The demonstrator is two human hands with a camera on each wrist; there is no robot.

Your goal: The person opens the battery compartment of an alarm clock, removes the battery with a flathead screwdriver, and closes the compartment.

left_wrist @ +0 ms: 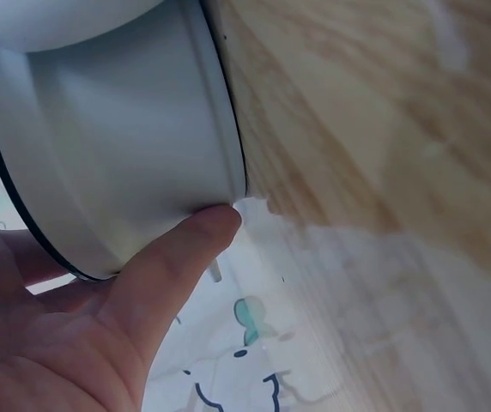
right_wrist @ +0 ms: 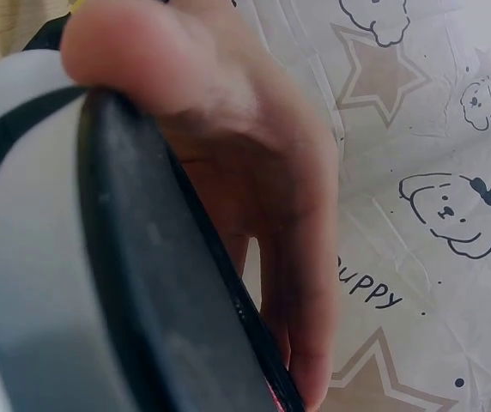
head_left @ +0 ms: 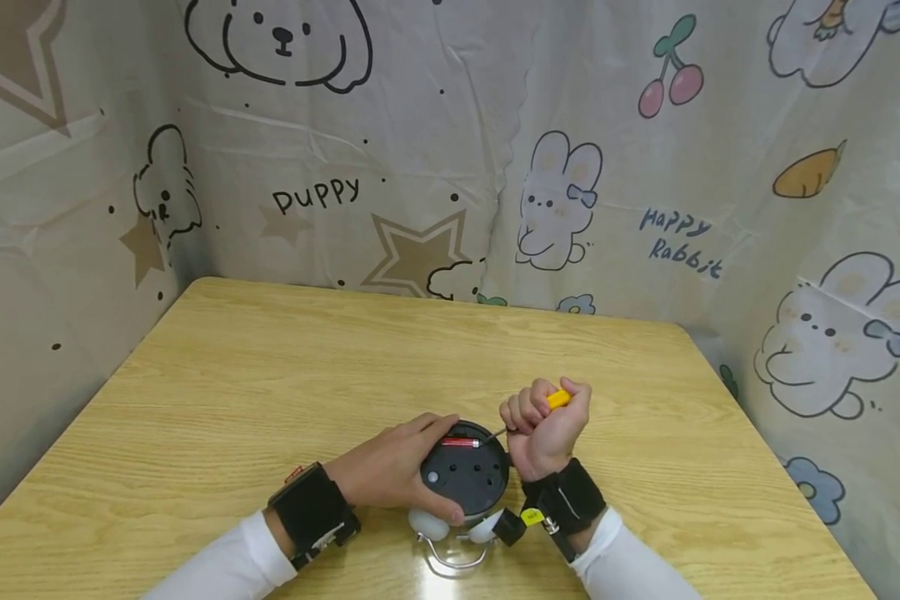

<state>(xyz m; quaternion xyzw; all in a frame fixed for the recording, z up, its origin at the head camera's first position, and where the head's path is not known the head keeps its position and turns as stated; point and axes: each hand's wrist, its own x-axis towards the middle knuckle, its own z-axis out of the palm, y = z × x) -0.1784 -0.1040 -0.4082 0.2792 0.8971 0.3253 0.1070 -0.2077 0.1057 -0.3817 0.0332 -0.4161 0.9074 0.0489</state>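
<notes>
A round twin-bell alarm clock lies face down, its black back [head_left: 465,487] up and a red battery [head_left: 461,443] showing in the slot. My left hand [head_left: 393,467] grips the clock's left side, thumb near the bells; in the left wrist view the fingers hold its white casing [left_wrist: 134,129]. My right hand [head_left: 543,425] is curled round the yellow handle [head_left: 558,399] of a screwdriver, whose thin shaft reaches the battery's right end. In the right wrist view the left hand [right_wrist: 254,146] spans the clock's dark back [right_wrist: 168,257]; the screwdriver is out of that view.
Two white bells [head_left: 428,523] and a wire handle [head_left: 453,564] point toward the front of the wooden table [head_left: 307,375]. A printed curtain [head_left: 420,150] hangs behind it.
</notes>
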